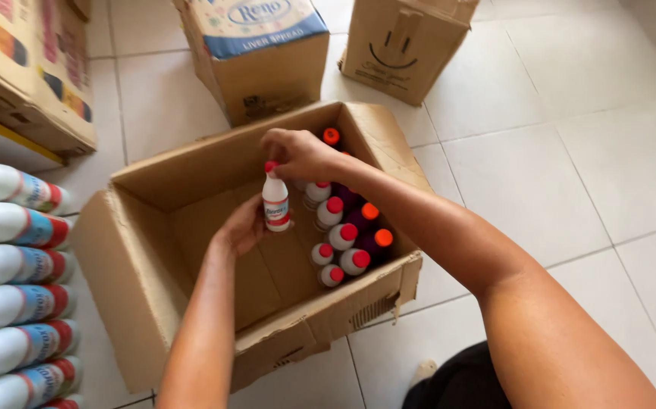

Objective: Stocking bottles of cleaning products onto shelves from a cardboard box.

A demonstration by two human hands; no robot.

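Both forearms reach over an open brown cardboard box on the tiled floor, left hand cupping a small white red-capped plastic bottle while right hand fingers pinch its cap, beside standing bottles.

Both arms are bare to above the elbow, with no sleeves, rings, watch or bracelets showing. Dark black clothing covers the lap below.

both arms reach forward; left hand cupped, right hand curled.
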